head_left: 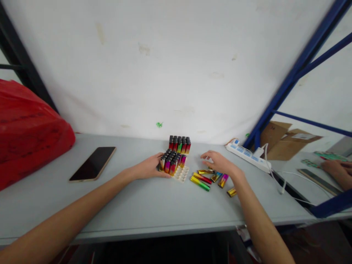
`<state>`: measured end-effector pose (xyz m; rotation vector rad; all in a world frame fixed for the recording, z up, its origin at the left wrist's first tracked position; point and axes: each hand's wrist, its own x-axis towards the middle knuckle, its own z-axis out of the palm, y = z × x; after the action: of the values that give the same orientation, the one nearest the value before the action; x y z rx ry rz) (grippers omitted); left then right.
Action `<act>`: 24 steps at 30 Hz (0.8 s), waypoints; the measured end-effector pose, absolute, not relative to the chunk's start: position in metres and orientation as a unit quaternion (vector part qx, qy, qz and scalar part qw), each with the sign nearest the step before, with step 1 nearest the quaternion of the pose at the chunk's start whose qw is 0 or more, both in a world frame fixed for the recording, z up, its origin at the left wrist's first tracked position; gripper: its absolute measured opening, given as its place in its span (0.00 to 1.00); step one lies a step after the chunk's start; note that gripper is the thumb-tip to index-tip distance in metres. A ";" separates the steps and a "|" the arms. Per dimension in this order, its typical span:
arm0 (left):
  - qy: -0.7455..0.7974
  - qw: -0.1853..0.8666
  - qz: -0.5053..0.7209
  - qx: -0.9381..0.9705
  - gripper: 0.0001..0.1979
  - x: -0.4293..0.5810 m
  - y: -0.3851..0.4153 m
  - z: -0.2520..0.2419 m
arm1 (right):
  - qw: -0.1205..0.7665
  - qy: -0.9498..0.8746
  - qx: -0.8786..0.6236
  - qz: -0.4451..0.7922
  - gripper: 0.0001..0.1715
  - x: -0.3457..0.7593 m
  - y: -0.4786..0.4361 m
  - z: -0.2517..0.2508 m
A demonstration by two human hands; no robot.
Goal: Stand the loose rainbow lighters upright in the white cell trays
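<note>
A white tray (181,173) stands at the middle of the table, its left part filled with upright, black-topped, shiny coloured cylinders (172,163) and its right part showing bare slots. My left hand (150,167) grips the tray's left side, thumb along the near edge. Behind it stands another block of upright cylinders (179,144), mostly red. Loose metallic cylinders lie to the right, among them a yellow-green one (200,183), a red one (202,178) and a purple one (223,180). Over the back of these hovers my right hand (217,161), fingers bent and apart, nothing visible between them.
A phone (93,164) lies at the left beside a red plastic bag (30,128). On the right are a white power strip (249,154) with cables, a blue metal frame (293,79) and a cardboard box (288,141). Another person's hand (337,170) shows at the far right.
</note>
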<state>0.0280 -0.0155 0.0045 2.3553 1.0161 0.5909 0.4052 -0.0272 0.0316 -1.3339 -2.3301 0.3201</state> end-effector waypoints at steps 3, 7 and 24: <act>0.370 0.253 0.220 0.866 0.43 0.028 -0.016 0.004 | 0.190 -0.820 -0.502 0.199 0.20 0.429 -0.026 0.032; 0.369 0.258 0.218 0.866 0.42 0.028 -0.015 0.003 | 0.155 -0.833 -0.473 0.242 0.19 0.431 -0.026 0.033; 0.358 0.253 0.217 0.872 0.37 0.027 -0.014 0.005 | 0.507 -0.625 -0.425 0.415 0.36 0.343 -0.021 0.019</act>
<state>0.0270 -0.0144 0.0045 2.3705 0.9733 0.5888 0.3429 -0.0209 0.0194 -1.0256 -1.5063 0.9999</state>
